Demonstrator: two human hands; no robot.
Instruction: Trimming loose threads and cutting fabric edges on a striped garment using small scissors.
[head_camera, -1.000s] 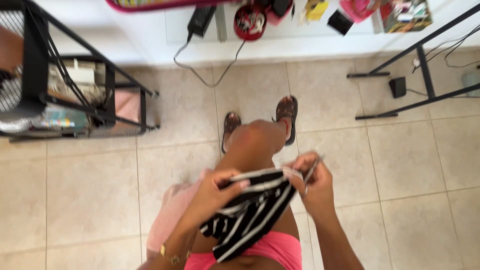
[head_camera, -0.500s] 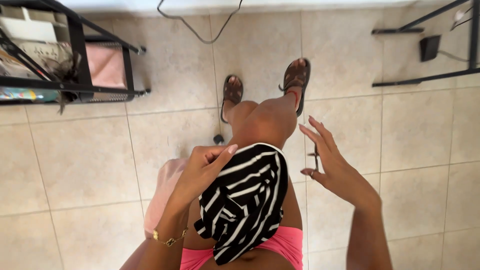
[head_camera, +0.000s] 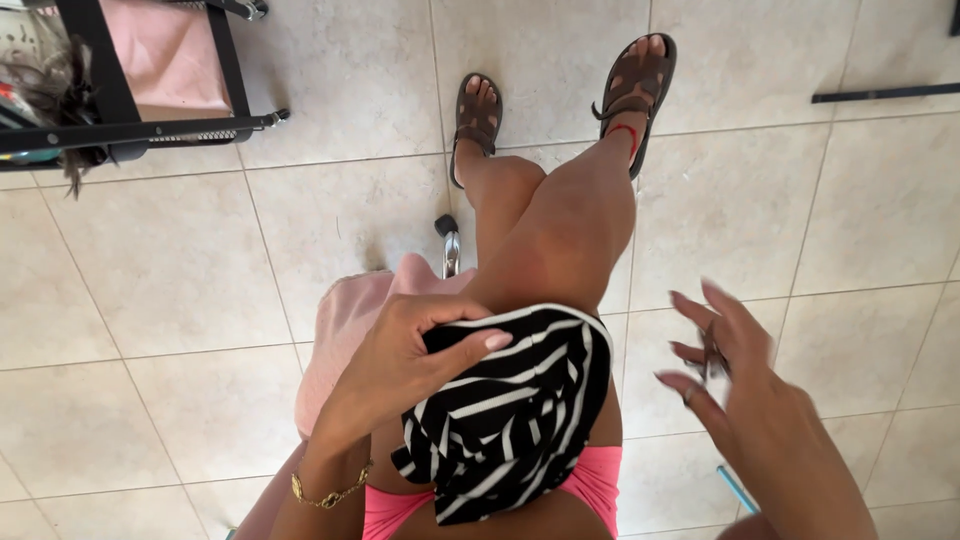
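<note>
A black-and-white striped cloth (head_camera: 510, 420) is draped over my right thigh. My left hand (head_camera: 400, 365) grips the cloth's upper left edge, thumb pressed on top of it; a gold bracelet sits on that wrist. My right hand (head_camera: 760, 420) hovers to the right of the thigh, away from the cloth, fingers spread. A small dark tool (head_camera: 712, 352), perhaps little scissors, hangs between its fingers; motion blur hides its exact shape.
I sit above a beige tiled floor, feet in brown sandals (head_camera: 635, 90). A pink cloth (head_camera: 345, 320) and a metal leg (head_camera: 449, 245) lie beside my left leg. A black metal rack (head_camera: 130, 130) stands at the upper left, a black bar (head_camera: 885, 93) at the upper right.
The view has tipped down toward my lap. My right hand let go of the striped cloth's edge and drew off to the right; my left hand kept its grip.
</note>
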